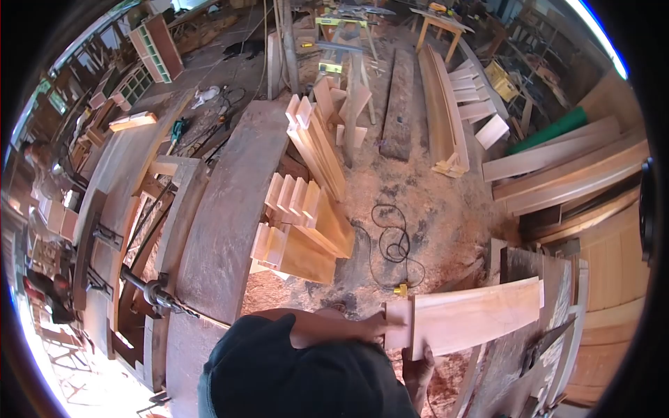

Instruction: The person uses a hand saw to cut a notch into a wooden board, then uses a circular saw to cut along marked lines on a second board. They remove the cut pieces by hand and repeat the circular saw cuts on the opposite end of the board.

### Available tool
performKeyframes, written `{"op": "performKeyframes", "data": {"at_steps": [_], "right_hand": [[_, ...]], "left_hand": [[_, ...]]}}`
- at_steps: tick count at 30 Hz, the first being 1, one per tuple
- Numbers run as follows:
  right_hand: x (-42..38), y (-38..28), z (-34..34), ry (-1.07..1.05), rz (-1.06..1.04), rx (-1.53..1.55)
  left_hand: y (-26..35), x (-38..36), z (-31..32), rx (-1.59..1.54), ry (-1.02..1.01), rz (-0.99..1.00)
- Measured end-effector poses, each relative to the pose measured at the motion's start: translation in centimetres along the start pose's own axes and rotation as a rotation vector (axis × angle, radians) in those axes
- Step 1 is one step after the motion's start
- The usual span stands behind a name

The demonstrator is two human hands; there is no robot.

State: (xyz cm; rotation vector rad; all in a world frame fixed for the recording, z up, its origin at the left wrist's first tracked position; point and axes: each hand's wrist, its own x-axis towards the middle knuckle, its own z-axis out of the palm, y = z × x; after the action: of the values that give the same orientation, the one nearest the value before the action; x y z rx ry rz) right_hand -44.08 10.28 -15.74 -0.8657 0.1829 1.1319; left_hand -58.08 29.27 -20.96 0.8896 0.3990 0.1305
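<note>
A wide, pale wooden board point(481, 313) lies to the right of my body, with a narrower stepped tongue at its near left end. My left arm reaches across, and my left hand point(376, 324) grips that tongue, a finger lying on its face. Below it, my right hand point(419, 364) holds the board's lower edge near the step, thumb up against the wood; its other fingers are mostly hidden underneath. The board's far end rests over a dark, worn timber bench point(498, 359).
Several cut boards with notched ends point(306, 230) stand ahead. A black cable point(396, 247) with a yellow plug point(400, 290) lies on the sawdust-covered floor. To my left, a drill bit point(182, 306) points over a long dark slab point(230, 181). Planks point(571, 171) are stacked at right.
</note>
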Motion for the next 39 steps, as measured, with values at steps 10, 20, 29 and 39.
{"op": "performKeyframes", "data": {"at_steps": [10,20,29,39], "right_hand": [[4.5,-7.0,4.3,-0.061,-0.201,-0.018],[6.4,4.4,9.4,-0.097,0.297,0.054],[4.6,7.2,-19.4,0.571,0.153,-1.011],[-12.2,17.3,-23.9,0.757,0.568,-0.793]], "left_hand": [[18.7,-14.8,-7.1,0.068,0.412,0.021],[32.6,-23.7,1.5,0.655,0.512,0.124],[12.5,-3.7,-13.4,1.199,0.518,-0.213],[9.4,-8.4,-25.1,0.569,0.79,-0.329]]}}
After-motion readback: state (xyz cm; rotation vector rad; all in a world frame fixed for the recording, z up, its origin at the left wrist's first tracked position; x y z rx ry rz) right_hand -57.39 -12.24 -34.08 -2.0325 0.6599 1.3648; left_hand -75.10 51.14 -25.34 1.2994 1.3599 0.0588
